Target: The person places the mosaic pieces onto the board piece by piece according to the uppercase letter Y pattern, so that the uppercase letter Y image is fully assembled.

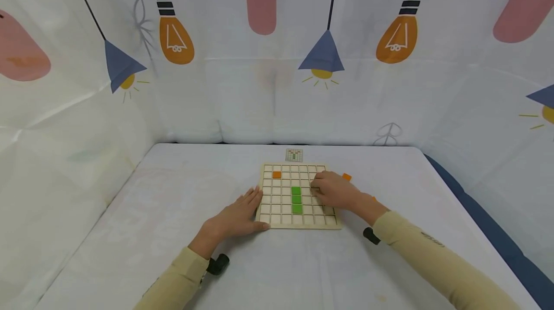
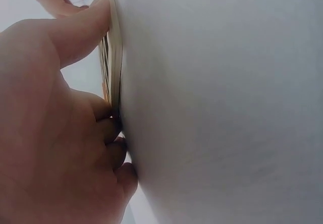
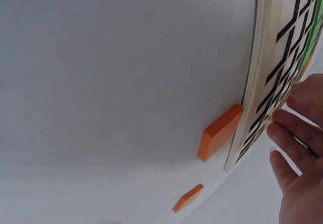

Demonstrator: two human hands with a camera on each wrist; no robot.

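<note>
A square wooden grid board (image 1: 277, 219) lies flat. Three green tiles (image 1: 296, 199) form a column on it, and one orange tile (image 1: 276, 175) sits in a cell toward its upper left. Along the board's left edge rests my left hand (image 1: 238, 215), its fingers stretched along the side and the thumb at the near corner. My right hand (image 1: 334, 190) is over the board's right part with fingers loosely bent. In the right wrist view its fingertips (image 3: 276, 117) are close to the grid, and no tile shows between them. The cells under that hand are hidden.
Loose orange tiles lie right of the board, one orange tile (image 3: 220, 133) close against its edge and a second orange tile (image 3: 187, 198) farther off. Beyond the board lies a small pattern card (image 1: 294, 155). The white table (image 1: 173, 180) meets a printed curtain (image 1: 216, 98) behind.
</note>
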